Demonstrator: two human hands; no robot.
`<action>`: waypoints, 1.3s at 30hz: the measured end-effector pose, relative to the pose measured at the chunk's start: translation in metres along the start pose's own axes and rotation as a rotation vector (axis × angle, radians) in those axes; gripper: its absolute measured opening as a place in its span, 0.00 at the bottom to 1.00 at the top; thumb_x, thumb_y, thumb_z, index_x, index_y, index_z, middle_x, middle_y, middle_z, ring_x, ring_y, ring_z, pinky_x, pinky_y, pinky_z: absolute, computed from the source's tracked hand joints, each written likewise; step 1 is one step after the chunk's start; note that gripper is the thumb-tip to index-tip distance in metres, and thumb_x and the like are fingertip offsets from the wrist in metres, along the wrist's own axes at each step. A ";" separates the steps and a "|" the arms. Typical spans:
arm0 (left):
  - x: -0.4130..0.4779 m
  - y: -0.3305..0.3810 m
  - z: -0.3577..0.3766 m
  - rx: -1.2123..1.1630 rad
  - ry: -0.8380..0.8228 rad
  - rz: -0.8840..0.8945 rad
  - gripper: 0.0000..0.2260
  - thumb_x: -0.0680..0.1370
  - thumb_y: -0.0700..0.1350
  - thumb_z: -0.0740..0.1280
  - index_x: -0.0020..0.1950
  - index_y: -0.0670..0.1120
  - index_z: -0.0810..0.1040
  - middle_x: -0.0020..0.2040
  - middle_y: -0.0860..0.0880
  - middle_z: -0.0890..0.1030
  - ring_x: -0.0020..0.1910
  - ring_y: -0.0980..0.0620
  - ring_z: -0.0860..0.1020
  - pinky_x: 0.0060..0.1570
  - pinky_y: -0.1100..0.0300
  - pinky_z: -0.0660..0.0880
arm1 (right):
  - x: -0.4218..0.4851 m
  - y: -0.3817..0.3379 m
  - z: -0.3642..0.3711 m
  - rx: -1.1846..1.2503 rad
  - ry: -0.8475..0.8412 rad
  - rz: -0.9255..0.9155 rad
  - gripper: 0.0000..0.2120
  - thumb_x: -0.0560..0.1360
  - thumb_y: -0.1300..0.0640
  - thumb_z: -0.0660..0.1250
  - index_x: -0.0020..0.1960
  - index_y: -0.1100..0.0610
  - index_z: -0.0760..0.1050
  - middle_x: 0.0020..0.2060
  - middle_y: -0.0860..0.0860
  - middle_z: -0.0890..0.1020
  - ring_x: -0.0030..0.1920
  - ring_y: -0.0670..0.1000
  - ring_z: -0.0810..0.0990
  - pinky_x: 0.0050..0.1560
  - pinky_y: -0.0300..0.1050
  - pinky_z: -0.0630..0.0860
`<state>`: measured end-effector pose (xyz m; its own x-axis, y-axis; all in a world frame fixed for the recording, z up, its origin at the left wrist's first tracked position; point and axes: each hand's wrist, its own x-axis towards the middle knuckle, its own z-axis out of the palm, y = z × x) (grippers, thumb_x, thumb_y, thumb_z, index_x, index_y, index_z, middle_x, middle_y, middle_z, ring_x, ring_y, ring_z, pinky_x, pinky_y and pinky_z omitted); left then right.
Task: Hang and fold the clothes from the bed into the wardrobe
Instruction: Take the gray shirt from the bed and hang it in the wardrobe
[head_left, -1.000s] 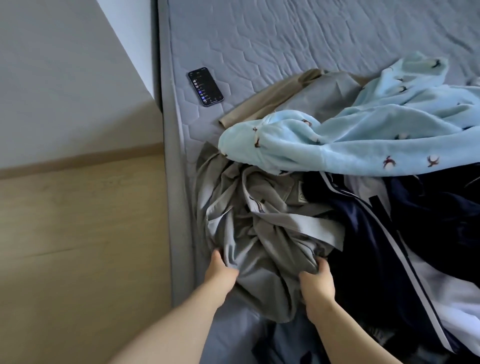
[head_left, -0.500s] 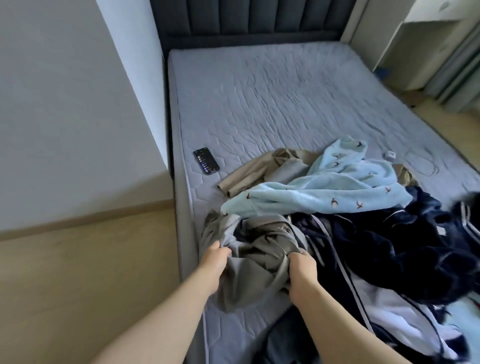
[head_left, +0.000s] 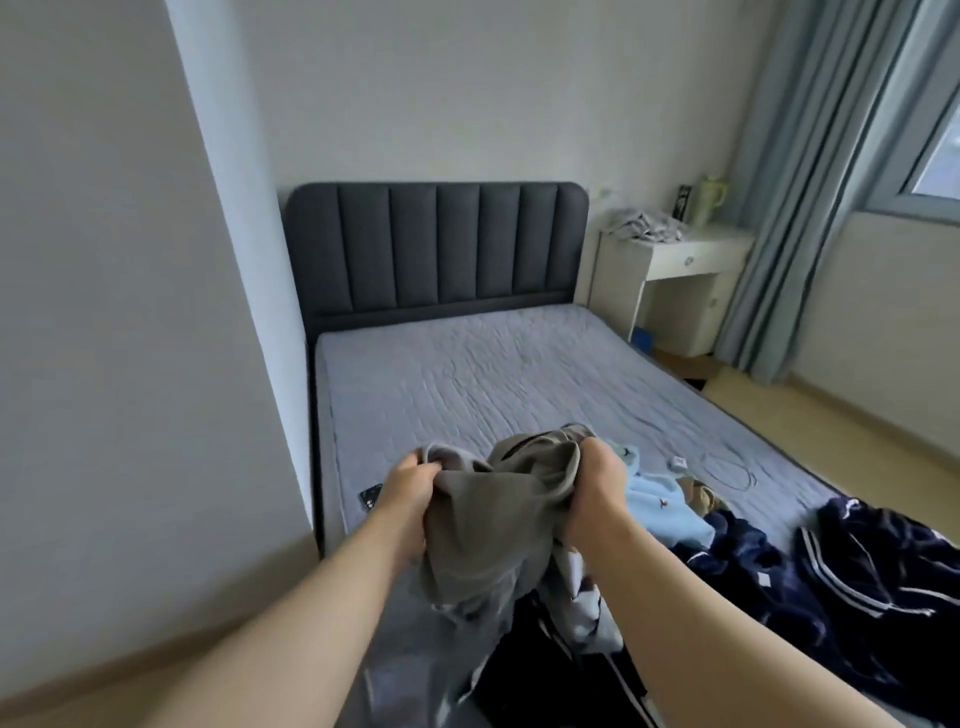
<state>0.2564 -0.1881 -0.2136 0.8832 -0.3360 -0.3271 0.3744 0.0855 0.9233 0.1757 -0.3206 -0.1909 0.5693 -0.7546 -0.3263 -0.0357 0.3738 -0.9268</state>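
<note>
The left hand (head_left: 410, 478) and right hand (head_left: 597, 478) are each clenched on the upper edge of a grey garment (head_left: 498, 530), held raised over the bed's (head_left: 467, 374) near edge. Other clothes (head_left: 779, 571) are piled toward its near right corner.

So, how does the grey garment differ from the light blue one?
The grey garment is lifted, gripped by the left hand and right hand; the light blue garment lies on the bed. The grey garment is plain; the light blue garment carries small dark motifs. Both are crumpled.
</note>
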 end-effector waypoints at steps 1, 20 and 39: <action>-0.008 0.017 0.004 -0.021 -0.023 0.035 0.13 0.79 0.32 0.54 0.41 0.45 0.73 0.37 0.44 0.77 0.35 0.49 0.75 0.32 0.62 0.73 | -0.008 -0.018 0.002 0.061 -0.015 0.005 0.11 0.75 0.63 0.55 0.34 0.57 0.67 0.32 0.53 0.71 0.34 0.52 0.70 0.40 0.46 0.68; -0.093 0.165 0.054 0.358 -0.465 0.666 0.11 0.74 0.36 0.69 0.55 0.44 0.79 0.48 0.45 0.83 0.48 0.48 0.80 0.45 0.60 0.79 | -0.111 -0.194 0.021 0.205 -0.520 -0.300 0.25 0.72 0.62 0.56 0.18 0.59 0.76 0.22 0.54 0.79 0.23 0.50 0.80 0.28 0.38 0.75; -0.098 0.194 0.038 -0.210 -0.390 0.491 0.15 0.78 0.42 0.62 0.61 0.35 0.74 0.44 0.46 0.84 0.45 0.52 0.82 0.46 0.63 0.76 | -0.078 -0.154 0.014 -0.248 -0.661 -0.348 0.42 0.60 0.41 0.75 0.70 0.39 0.59 0.63 0.44 0.73 0.62 0.52 0.74 0.59 0.53 0.73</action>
<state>0.2318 -0.1746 0.0047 0.8133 -0.5230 0.2551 0.0364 0.4834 0.8746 0.1482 -0.3115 -0.0195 0.9492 -0.2997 0.0962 0.0961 -0.0151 -0.9953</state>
